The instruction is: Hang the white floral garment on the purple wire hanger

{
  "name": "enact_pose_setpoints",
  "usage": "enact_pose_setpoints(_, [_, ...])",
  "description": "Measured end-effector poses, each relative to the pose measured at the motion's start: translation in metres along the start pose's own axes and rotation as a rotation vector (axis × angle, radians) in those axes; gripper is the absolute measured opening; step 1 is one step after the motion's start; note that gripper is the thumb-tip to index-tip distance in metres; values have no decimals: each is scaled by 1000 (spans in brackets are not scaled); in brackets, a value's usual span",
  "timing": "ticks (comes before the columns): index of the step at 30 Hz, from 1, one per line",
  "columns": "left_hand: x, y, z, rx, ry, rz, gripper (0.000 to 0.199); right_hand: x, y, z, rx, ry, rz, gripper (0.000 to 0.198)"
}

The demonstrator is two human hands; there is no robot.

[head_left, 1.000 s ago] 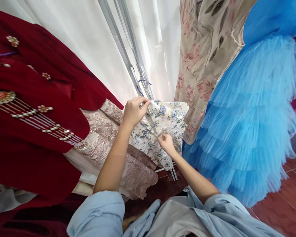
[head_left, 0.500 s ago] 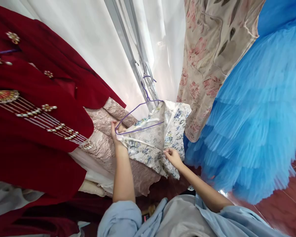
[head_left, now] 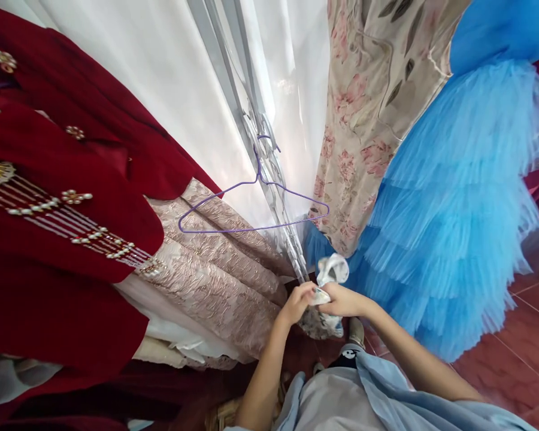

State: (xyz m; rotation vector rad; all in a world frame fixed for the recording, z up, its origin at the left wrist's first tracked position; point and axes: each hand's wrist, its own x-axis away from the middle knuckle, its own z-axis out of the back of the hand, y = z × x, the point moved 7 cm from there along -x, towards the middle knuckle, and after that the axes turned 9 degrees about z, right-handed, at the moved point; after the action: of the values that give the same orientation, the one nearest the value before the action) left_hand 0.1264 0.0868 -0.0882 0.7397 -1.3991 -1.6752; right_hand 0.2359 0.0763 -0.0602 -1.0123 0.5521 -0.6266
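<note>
A purple hanger (head_left: 251,229) hangs bare from the grey metal rack (head_left: 233,78). Below it, a bunched white garment with a blue floral print (head_left: 318,326) is between my hands, and a pale loop of it sticks up above them. My right hand (head_left: 344,300) is closed on the cloth. Close beside it, my left hand (head_left: 299,302) pinches the garment with curled fingers. The garment's full shape is hidden by its folds and by my hands.
On the left hang a dark red velvet garment with beaded ornaments (head_left: 85,149) and a pinkish brocade garment (head_left: 215,281). A beige floral dress (head_left: 350,131) and a blue ruffled tulle dress (head_left: 449,209) hang on the right. White curtain fabric (head_left: 130,54) lies behind; red floor tiles (head_left: 489,371) show below.
The floral garment has come off the purple hanger and is now bunched lower down. My left hand has let go of the hanger and moved down and right to join my right hand.
</note>
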Motion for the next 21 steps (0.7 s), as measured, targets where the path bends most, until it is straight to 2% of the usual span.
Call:
enact_pose_setpoints(2, [8, -14, -13, 3, -31, 39, 59, 19, -9, 32, 97, -1, -21, 6])
enact_pose_setpoints(5, [19, -36, -17, 23, -5, 152, 49, 33, -25, 104, 186, 215, -11, 2])
enact_pose_setpoints(9, [42, -47, 8, 77, 185, 288, 47, 26, -48, 208, 191, 640, 135, 6])
enact_pose_setpoints(11, [56, -40, 22, 109, 274, 292, 45, 3, -58, 242, 185, 748, 223, 5])
enact_pose_setpoints(14, [75, -20, 36, 134, 339, 236, 41, -54, -68, 257, 53, 684, 333, 6])
enact_pose_setpoints(17, [92, -5, 51, 110, 422, 210, 39, -109, -69, 242, -211, 495, 306, 13])
enact_pose_setpoints(19, [105, -1, 66, 69, 487, 212, 38, -128, -66, 230, -324, 432, 238, 14])
enact_pose_setpoints(21, [117, 0, 89, 24, 564, 227, 36, -133, -61, 225, -373, 423, 187, 12])
